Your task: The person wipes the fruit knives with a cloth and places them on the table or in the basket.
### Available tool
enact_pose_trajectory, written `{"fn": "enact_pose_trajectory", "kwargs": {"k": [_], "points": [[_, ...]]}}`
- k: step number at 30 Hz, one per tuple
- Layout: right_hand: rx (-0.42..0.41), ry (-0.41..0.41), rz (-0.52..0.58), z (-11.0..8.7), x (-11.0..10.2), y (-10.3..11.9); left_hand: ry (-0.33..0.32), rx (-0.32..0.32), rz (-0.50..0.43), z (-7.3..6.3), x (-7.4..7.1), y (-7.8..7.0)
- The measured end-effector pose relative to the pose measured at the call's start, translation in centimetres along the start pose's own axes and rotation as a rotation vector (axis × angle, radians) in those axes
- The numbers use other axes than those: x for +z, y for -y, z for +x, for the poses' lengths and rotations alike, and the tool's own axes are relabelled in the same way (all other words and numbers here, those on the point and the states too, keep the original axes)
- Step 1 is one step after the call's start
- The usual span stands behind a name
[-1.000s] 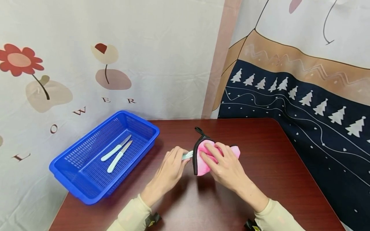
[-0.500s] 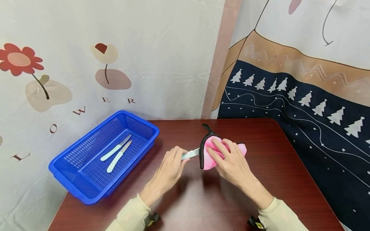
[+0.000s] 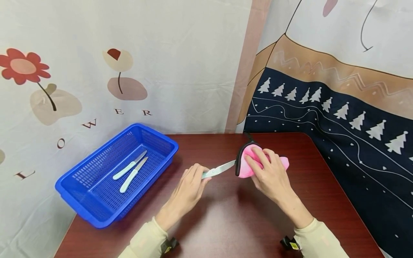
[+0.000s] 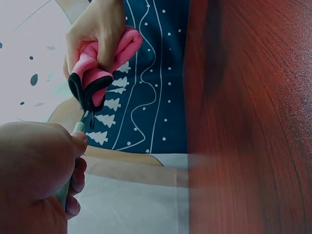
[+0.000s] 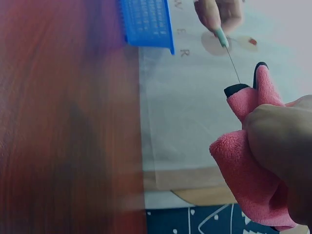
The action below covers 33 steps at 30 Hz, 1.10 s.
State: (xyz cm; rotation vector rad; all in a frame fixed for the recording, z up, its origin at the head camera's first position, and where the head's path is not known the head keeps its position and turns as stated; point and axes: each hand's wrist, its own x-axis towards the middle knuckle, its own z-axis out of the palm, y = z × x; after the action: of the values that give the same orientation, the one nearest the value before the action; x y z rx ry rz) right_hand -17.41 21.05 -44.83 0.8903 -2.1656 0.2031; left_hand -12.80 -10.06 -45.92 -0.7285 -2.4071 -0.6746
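Note:
My left hand grips the pale green handle of a knife, its blade pointing right. A folded pink cloth with black edging is pinched in my right hand. The blade's tip end is at the cloth's black edge, most of the metal bare. In the right wrist view the thin blade runs up to the fold of the cloth. The left wrist view has the cloth hanging in two layers in front of the handle. Both hands are held above the table.
A blue perforated basket stands on the table's left side, with two pale-handled knives lying in it. The brown table has a rounded far right corner. Printed cloths hang behind it.
My right hand has moved right and slightly up with the cloth, sliding it along the blade toward the tip. More of the blade is bare. My left hand has stayed nearly still.

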Motion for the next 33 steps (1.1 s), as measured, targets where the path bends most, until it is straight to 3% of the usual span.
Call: {"fn": "enact_pose_trajectory", "kwargs": {"k": [8,19,23,33], "points": [[0.064,-0.040,0.031,-0.1,-0.5,-0.4,-0.014,-0.014,0.005,0.0,0.0,0.2],[-0.150,-0.123,0.114,0.9,0.8,3.8,-0.002,-0.018,-0.002,0.3,0.1,-0.1],[-0.218,-0.116,0.110,1.2,1.2,5.2,0.000,-0.013,-0.005,0.3,0.0,-0.2],[-0.209,-0.049,0.058,1.2,1.2,5.6,-0.002,-0.009,-0.014,0.4,-0.1,-0.4]]}}
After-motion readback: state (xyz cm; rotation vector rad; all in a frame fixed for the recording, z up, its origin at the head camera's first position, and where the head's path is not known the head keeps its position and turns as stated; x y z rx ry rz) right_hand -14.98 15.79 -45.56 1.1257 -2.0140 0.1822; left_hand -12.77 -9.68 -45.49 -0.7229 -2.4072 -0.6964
